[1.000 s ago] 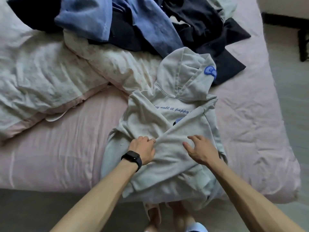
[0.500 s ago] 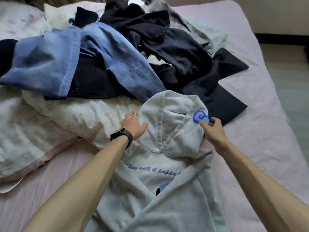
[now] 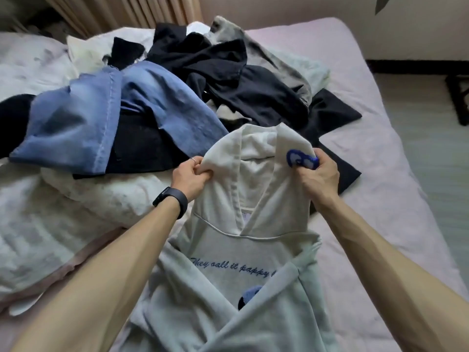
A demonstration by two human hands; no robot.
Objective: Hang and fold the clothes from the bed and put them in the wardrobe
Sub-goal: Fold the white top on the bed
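Observation:
A pale grey hoodie (image 3: 228, 252) with blue script on its chest lies on the bed, sleeves folded across its front. My left hand (image 3: 190, 180) grips the left edge of its hood. My right hand (image 3: 319, 177) grips the hood's right edge by a blue patch (image 3: 297, 158). The hood is lifted off the bed between both hands. Behind it lies a pile of clothes: blue jeans (image 3: 106, 118), dark garments (image 3: 253, 92) and a grey piece (image 3: 279, 62).
The bed has a pink sheet (image 3: 380, 194) and a crumpled white duvet (image 3: 50, 204) on the left. Curtains (image 3: 142, 11) hang behind the bed. Floor (image 3: 431, 148) and a dark furniture leg (image 3: 456, 97) lie to the right.
Both hands left the folded sleeves, reached up to the hood and now grip its two edges, raising it. My view has tilted up toward the clothes pile.

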